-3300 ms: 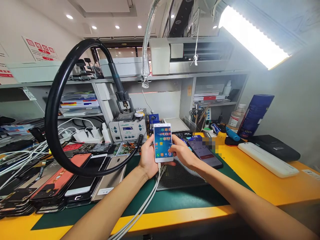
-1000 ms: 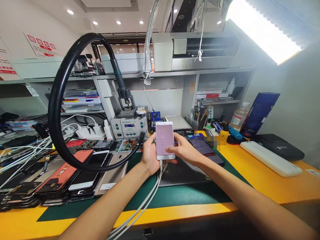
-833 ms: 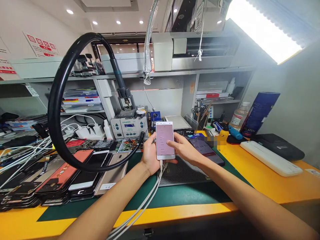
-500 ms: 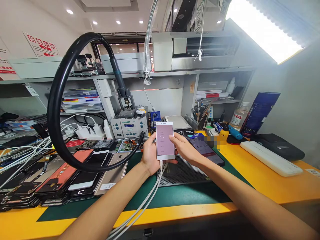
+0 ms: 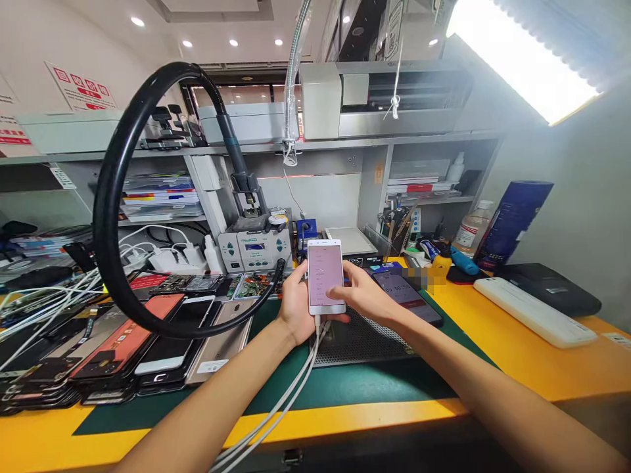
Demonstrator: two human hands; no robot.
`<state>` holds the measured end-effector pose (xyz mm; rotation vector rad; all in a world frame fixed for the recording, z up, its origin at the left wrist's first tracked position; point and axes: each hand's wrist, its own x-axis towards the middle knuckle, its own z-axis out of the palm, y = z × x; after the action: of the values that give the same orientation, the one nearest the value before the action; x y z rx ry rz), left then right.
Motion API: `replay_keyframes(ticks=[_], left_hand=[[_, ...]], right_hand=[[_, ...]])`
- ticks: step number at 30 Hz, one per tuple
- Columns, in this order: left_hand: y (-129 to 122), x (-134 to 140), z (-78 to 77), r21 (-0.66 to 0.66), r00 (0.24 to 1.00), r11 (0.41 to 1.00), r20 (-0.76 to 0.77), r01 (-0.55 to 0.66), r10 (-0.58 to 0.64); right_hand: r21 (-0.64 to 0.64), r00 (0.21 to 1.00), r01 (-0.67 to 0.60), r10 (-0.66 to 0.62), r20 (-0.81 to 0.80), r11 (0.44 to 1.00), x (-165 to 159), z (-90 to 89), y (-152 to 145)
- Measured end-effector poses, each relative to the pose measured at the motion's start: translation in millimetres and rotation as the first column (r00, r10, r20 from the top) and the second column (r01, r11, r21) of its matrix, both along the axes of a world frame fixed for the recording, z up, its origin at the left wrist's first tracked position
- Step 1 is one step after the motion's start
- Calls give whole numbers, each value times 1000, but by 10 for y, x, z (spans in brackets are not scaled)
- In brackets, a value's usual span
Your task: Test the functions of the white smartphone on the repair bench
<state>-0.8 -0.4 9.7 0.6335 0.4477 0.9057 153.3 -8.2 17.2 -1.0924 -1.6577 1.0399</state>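
Observation:
A white smartphone [image 5: 324, 263] is upright between my hands, its lit screen showing a list of text lines. My left hand [image 5: 294, 302] is closed round its left edge. On the right side, my right hand [image 5: 365, 289] holds the phone too, thumb lying on the lower right of the screen and other fingers mostly hidden. White cables [image 5: 308, 368] run down from the phone's bottom edge, one plugged in there. Below it lies a dark perforated plate [image 5: 365, 348] on the green mat [image 5: 394, 384]. Another phone [image 5: 407, 295], showing a timer, rests beside my right wrist.
Stacked phones and phone parts [image 5: 123, 341] cover the left of the bench. A thick black hose [image 5: 106, 217] loops up from the hot-air station [image 5: 256, 249]. To the right are a white power bank-like block [image 5: 535, 312], a black case [image 5: 552, 286] and a bottle [image 5: 473, 230].
My right thumb has moved down the screen, from its upper right to the lower right. The list on the screen has shifted. My left hand and the phone stay in place.

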Motion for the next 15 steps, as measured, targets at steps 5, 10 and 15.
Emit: replay_keyframes(ticks=[5,10,15], left_hand=[[-8,0,9,2,1000,1000,4,8,-8],[-8,-1,12,6,1000,1000,13,10,-10],[8,-5,-4,3,1000,1000,13,16,-16]], right_hand=[[17,1000,1,-1,19,1000,21,-16,12],[3,1000,-21,21,8,1000,8,-22,20],[-6,1000,10,-10,15,1000,-12,-5,13]])
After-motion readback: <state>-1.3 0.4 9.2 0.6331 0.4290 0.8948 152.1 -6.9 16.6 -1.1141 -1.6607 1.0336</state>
